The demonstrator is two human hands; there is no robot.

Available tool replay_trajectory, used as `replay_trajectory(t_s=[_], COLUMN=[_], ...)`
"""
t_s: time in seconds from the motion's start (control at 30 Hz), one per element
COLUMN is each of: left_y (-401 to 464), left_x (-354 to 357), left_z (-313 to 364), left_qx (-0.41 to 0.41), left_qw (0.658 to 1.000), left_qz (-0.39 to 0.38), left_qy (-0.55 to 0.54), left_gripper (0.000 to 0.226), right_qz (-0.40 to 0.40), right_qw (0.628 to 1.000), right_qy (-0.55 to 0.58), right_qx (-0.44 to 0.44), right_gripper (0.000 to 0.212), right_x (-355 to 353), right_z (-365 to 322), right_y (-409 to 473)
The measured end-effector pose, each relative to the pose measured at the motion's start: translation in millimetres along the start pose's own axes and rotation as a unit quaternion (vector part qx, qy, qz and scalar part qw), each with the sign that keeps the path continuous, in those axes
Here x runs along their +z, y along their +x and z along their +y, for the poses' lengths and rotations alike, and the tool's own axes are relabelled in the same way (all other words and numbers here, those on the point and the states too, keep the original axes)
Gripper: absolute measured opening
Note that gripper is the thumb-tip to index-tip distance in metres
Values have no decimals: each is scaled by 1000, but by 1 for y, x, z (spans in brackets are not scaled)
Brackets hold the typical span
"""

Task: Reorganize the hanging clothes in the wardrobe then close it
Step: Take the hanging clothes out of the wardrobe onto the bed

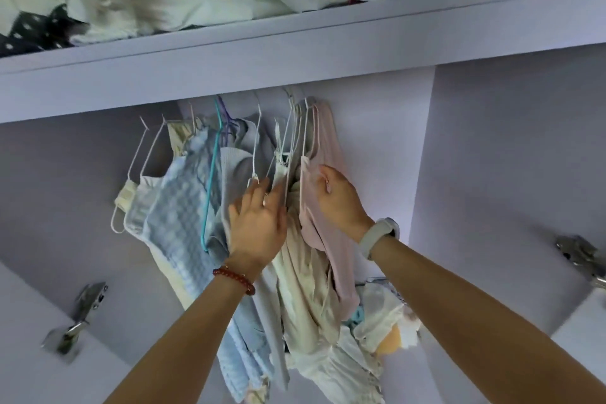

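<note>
Two hands are in the row of hanging clothes, so I'm mid-sort, nowhere near closing up. My left hand (257, 226) lies flat with straight fingers against the grey ribbed top (234, 170), pushing that bunch left. My right hand (341, 198) pinches the shoulder of the pale pink top (323, 154) at the row's right end. Next I'd guess it's widening the gap and sliding white wire hangers (144, 154) along so everything spaces out evenly.
</note>
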State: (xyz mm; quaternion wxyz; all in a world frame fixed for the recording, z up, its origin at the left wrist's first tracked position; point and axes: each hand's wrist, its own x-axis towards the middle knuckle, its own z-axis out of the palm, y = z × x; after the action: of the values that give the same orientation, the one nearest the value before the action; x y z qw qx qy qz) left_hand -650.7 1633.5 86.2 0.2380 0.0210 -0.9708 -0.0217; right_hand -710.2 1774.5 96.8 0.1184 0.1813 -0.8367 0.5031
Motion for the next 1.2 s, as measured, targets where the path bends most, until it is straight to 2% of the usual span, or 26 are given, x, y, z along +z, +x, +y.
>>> replay_trajectory(t_s=[0.13, 0.2, 0.3, 0.43, 0.67, 0.8, 0.87, 0.97, 1.07, 1.2], left_y=[15, 14, 13, 14, 17, 10, 1, -21, -48, -83], left_x=[17, 24, 33, 41, 52, 47, 43, 49, 62, 84], left_z=[-6, -12, -22, -26, -30, -12, 6, 31, 55, 93], left_qx=[15, 36, 64, 66, 74, 106, 129, 187, 240, 310], left_qw=[998, 996, 995, 997, 994, 986, 981, 970, 953, 907], left_qz=[-42, -21, 25, 33, 67, 117, 114, 95, 65, -25], left_qy=[55, 73, 70, 40, -34, -56, -84, -124, -173, -284], left_gripper=[53, 50, 49, 49, 49, 41, 41, 40, 45, 50], right_qz=[-80, -87, -25, 99, 227, 248, 240, 242, 230, 250], right_qw=[994, 994, 995, 976, 958, 952, 948, 930, 899, 862], right_qy=[61, 40, -35, -158, -166, -177, -197, -227, -274, -333], right_qx=[38, 60, 89, 113, 47, 38, 71, 160, 251, 289], right_gripper=[11, 26, 19, 25, 29, 32, 31, 22, 22, 22], right_x=[23, 25, 19, 2, -26, -36, -42, -53, -64, -80], right_z=[-10, -11, -10, 2, 25, 36, 48, 74, 88, 79], right_y=[55, 67, 77, 80, 57, 22, -3, -61, -141, -250])
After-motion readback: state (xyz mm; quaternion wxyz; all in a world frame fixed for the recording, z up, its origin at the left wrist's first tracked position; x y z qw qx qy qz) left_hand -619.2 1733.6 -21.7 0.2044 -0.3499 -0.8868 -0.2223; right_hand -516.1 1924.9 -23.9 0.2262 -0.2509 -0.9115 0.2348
